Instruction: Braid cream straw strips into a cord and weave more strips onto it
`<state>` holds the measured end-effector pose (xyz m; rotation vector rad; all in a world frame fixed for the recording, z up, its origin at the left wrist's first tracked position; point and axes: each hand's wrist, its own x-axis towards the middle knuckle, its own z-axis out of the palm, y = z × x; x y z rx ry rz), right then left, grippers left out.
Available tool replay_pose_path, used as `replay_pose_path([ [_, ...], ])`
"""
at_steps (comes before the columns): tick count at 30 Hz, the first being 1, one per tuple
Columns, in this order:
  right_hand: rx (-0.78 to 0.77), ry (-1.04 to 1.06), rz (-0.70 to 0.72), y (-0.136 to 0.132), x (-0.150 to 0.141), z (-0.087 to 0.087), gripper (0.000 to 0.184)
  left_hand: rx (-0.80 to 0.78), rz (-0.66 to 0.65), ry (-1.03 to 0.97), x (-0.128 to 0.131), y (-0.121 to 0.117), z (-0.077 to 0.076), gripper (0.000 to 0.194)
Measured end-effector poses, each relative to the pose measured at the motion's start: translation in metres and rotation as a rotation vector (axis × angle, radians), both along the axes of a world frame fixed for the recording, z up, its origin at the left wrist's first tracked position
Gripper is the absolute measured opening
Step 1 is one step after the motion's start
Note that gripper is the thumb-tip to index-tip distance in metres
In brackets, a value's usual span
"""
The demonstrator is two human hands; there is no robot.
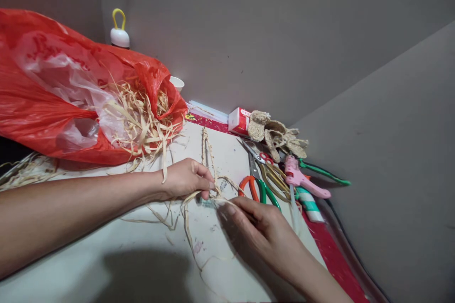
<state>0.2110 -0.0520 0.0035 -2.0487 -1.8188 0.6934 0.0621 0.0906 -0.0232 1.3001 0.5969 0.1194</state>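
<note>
A thin braided cord of pale dried plant fibre (pixel 204 144) lies on the white tabletop, bent into a narrow loop at its far end. My left hand (pixel 188 178) is closed in a pinch on the near end of this cord. Between the thumb and fingers of my right hand (pixel 261 225) is a loose fibre strand (pixel 222 200) that runs from the cord's working end. Other loose strands (pixel 188 227) trail toward me below my left hand. My right fingertips are partly hidden by the hand itself.
A red plastic bag (pixel 81 99) spills dried fibre strips (pixel 142 118) at left. On the right lie orange-and-green-handled scissors (pixel 263 191), gold-handled scissors (pixel 275 180), a pink glue gun (pixel 300 180) and woven fibre pieces (pixel 275 135). Grey walls (pixel 249 33) rise behind.
</note>
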Motion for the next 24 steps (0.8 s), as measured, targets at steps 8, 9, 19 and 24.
replay_pose_path([
  [8, -0.148, 0.196, 0.027, -0.008, -0.015, 0.008, 0.010, 0.016, -0.008, -0.011, 0.000, -0.001, -0.001, 0.010],
  [9, -0.124, 0.174, 0.032, -0.009, -0.017, 0.004, 0.013, 0.016, -0.006, -0.013, 0.000, -0.001, -0.001, 0.009],
  [19, 0.071, 0.480, -0.170, -0.012, -0.028, -0.002, 0.026, 0.006, 0.000, -0.020, 0.000, -0.001, 0.003, 0.008],
  [24, 0.337, 0.373, -0.337, -0.022, -0.021, 0.021, 0.031, 0.004, 0.008, -0.016, -0.001, -0.001, 0.000, 0.009],
])
